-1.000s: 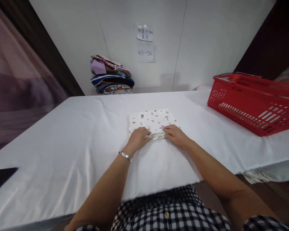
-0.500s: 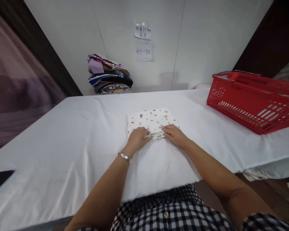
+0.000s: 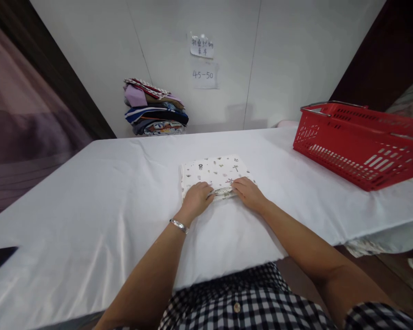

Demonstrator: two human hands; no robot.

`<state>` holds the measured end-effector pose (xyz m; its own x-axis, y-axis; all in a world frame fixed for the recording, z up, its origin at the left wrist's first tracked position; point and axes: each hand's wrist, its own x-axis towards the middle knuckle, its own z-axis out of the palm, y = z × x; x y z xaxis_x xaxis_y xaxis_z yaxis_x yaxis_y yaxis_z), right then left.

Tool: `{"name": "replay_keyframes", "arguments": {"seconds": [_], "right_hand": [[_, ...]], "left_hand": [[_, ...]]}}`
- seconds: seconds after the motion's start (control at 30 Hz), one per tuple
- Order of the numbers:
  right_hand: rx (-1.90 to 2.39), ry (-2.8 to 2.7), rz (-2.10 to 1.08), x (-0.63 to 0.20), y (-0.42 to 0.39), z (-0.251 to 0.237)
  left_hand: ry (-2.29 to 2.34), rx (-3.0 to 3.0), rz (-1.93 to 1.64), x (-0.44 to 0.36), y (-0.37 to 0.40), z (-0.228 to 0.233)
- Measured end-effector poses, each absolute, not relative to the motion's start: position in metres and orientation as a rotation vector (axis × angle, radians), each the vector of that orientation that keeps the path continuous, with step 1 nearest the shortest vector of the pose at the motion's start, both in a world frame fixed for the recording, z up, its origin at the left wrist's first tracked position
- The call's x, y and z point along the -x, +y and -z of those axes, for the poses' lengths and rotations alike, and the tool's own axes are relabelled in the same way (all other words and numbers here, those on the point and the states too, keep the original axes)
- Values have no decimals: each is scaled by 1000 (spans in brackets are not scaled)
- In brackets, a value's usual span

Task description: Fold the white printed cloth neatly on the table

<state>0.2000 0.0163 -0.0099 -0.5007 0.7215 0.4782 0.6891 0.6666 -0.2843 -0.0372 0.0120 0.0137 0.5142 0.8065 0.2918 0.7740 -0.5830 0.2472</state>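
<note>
Head view, near to far. Left hand (image 3: 197, 198) & right hand (image 3: 248, 193), fingers curled, pinch the near edge of the folded white printed cloth (image 3: 216, 172) mid white-covered table (image 3: 89, 201); nothing shifted vs. 1 s ago, so fold held. Right of cloth: red plastic basket (image 3: 359, 146); beyond cloth: stacked folded fabrics (image 3: 154, 107).

I read this as a makeshift cloth-folding station, more workroom than home. The surface (image 3: 89, 220) is draped in a plain white sheet and set against bare white wall panels (image 3: 289, 59). Two handwritten notes (image 3: 202, 59) are taped up there (the lower one reads 45-50). A stack of folded cloths (image 3: 154, 110) sits at the far edge, and a red basket (image 3: 358, 146) stands on the right.
</note>
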Motion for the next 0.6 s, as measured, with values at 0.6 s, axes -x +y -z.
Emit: {"name": "replay_keyframes", "arguments": {"seconds": [0.6], "right_hand": [[1113, -2382, 3, -198, 14, 14]], "left_hand": [[1379, -2704, -578, 36, 13, -6]]}}
